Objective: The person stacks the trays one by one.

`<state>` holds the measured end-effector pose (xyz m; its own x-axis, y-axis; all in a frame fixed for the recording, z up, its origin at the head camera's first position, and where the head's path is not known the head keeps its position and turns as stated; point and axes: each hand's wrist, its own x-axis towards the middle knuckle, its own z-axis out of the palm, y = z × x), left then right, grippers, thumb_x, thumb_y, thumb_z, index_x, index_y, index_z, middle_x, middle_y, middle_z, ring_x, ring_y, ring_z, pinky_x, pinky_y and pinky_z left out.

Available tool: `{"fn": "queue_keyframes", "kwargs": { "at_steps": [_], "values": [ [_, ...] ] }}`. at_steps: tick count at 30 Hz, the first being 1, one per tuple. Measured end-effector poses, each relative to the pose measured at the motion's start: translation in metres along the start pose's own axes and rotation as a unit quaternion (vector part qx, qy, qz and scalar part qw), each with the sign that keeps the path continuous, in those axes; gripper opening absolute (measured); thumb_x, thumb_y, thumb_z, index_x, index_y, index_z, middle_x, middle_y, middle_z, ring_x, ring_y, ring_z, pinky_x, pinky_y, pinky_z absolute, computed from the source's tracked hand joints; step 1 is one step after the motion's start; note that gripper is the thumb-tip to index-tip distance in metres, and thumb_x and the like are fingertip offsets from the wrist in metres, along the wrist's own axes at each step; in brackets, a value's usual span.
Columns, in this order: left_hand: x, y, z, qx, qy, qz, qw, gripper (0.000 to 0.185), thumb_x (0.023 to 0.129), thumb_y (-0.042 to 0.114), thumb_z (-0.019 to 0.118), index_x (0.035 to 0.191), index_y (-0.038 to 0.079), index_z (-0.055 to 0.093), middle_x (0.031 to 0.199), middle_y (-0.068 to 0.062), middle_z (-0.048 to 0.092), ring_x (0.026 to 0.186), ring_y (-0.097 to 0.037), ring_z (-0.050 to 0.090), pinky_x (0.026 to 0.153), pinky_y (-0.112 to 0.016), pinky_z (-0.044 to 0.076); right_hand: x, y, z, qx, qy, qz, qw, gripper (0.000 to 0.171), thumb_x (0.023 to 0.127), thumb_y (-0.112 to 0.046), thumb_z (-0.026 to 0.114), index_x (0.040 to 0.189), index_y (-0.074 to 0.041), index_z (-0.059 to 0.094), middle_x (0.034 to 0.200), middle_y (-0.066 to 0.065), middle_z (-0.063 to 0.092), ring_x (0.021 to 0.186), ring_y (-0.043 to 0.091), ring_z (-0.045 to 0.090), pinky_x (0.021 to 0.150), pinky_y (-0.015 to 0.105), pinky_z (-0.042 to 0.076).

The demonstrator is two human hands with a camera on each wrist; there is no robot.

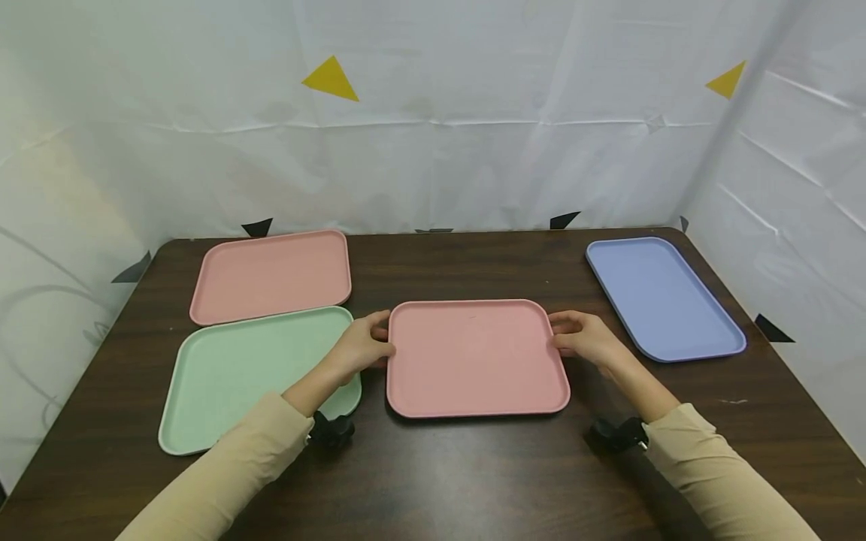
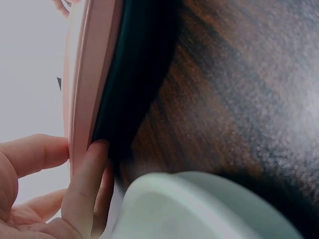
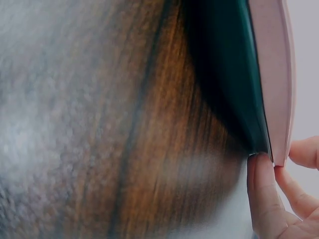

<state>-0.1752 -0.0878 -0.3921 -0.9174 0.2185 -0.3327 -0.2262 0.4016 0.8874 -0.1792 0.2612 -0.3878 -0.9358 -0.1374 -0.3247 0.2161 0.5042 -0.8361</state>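
A pink rectangular tray [image 1: 477, 361] is in the middle of the head view, close over the dark wooden table. My left hand [image 1: 360, 347] grips its left end, thumb at the rim and fingers reaching beneath. At the opposite end, my right hand [image 1: 587, 340] pinches the edge the same way. Both wrist views show fingertips at the pink side wall [image 2: 92, 79], with a dark green band [image 3: 232, 64] below it. Near my left wrist lies a green tray [image 1: 250, 376], its right side partly covered by the hand and forearm.
A second pink tray [image 1: 274, 274] lies at the back left, right behind the green one. A blue tray [image 1: 666, 300] lies at the right, set at an angle. White sheeting [image 1: 433, 173] hangs behind the table [image 1: 433, 481] and along its sides.
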Motion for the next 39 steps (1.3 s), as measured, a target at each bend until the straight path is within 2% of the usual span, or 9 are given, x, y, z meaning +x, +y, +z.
{"fn": "queue_keyframes", "kwargs": {
  "at_steps": [10,19,21,23,27,29,32,36,39],
  "values": [
    [0.001,-0.003,0.000,-0.009,-0.003,-0.006,0.9999,0.070,0.083,-0.005,0.057,0.147,-0.002,0.030,0.125,-0.033,0.055,0.091,-0.023,0.064,0.078,-0.038,0.061,0.000,0.003,-0.003,-0.013,-0.021,0.010,1.000,0.051,0.093,-0.008,0.056,0.137,0.012,0.039,0.127,0.033,0.053,0.091,0.006,0.061,0.085,0.029,0.059],
    [0.000,-0.003,0.001,-0.008,-0.002,-0.002,1.0000,0.070,0.082,-0.006,0.057,0.147,-0.002,0.030,0.124,-0.033,0.055,0.091,-0.023,0.064,0.077,-0.038,0.061,-0.004,0.009,-0.022,0.043,-0.028,-0.007,0.999,0.051,0.099,-0.013,0.046,0.138,0.017,0.032,0.128,0.033,0.051,0.090,0.001,0.063,0.083,0.024,0.059],
    [0.000,-0.003,0.001,-0.007,-0.001,-0.004,1.0000,0.070,0.082,-0.006,0.057,0.147,-0.002,0.031,0.125,-0.033,0.055,0.091,-0.023,0.063,0.077,-0.038,0.061,-0.004,0.011,-0.029,0.058,-0.018,-0.013,0.998,0.052,0.099,-0.011,0.046,0.138,0.018,0.030,0.119,0.026,0.059,0.088,-0.001,0.062,0.081,0.021,0.058],
    [0.001,-0.004,0.001,-0.007,0.000,-0.005,1.0000,0.069,0.082,-0.006,0.057,0.146,-0.002,0.031,0.124,-0.033,0.055,0.091,-0.023,0.064,0.077,-0.038,0.061,-0.005,0.014,-0.038,0.075,-0.008,-0.017,0.997,0.053,0.098,-0.010,0.046,0.138,0.020,0.027,0.106,0.010,0.065,0.085,-0.003,0.063,0.079,0.018,0.058],
    [0.001,-0.005,0.001,-0.009,-0.003,-0.009,0.9999,0.069,0.082,-0.006,0.057,0.146,-0.003,0.031,0.124,-0.033,0.055,0.092,-0.024,0.064,0.077,-0.039,0.061,-0.007,0.021,-0.055,0.126,0.003,-0.019,0.992,0.051,0.097,-0.007,0.049,0.136,0.020,0.029,0.087,-0.016,0.064,0.081,-0.004,0.063,0.074,0.014,0.057],
    [0.002,-0.005,0.000,-0.010,-0.005,-0.011,0.9999,0.069,0.082,-0.006,0.057,0.146,-0.003,0.031,0.125,-0.032,0.055,0.092,-0.024,0.064,0.078,-0.039,0.061,-0.009,0.025,-0.064,0.167,0.006,-0.018,0.986,0.040,0.096,-0.006,0.050,0.130,0.012,0.039,0.083,-0.018,0.065,0.079,-0.003,0.064,0.072,0.014,0.058],
    [0.001,-0.006,0.000,-0.011,-0.005,-0.012,0.9999,0.069,0.082,-0.006,0.057,0.146,-0.003,0.031,0.125,-0.032,0.055,0.093,-0.024,0.064,0.078,-0.039,0.061,-0.012,0.030,-0.078,0.227,0.011,-0.013,0.974,0.015,0.096,-0.004,0.051,0.109,-0.009,0.055,0.080,-0.015,0.068,0.077,-0.001,0.066,0.070,0.014,0.058],
    [0.001,-0.005,0.000,-0.010,-0.005,-0.013,0.9999,0.069,0.083,-0.005,0.057,0.146,-0.003,0.031,0.125,-0.032,0.054,0.092,-0.023,0.064,0.079,-0.038,0.061,-0.017,0.038,-0.095,0.278,0.020,-0.009,0.960,0.029,0.095,-0.002,0.050,0.086,-0.026,0.063,0.079,-0.011,0.070,0.074,0.002,0.067,0.068,0.015,0.058],
    [0.001,-0.005,0.000,-0.010,-0.005,-0.012,0.9999,0.069,0.082,-0.006,0.057,0.146,-0.003,0.031,0.125,-0.032,0.055,0.092,-0.023,0.064,0.078,-0.038,0.061,-0.021,0.043,-0.105,0.301,0.030,-0.003,0.953,0.035,0.095,0.000,0.049,0.080,-0.027,0.066,0.077,-0.010,0.070,0.072,0.003,0.068,0.066,0.016,0.059]
  ]
}}
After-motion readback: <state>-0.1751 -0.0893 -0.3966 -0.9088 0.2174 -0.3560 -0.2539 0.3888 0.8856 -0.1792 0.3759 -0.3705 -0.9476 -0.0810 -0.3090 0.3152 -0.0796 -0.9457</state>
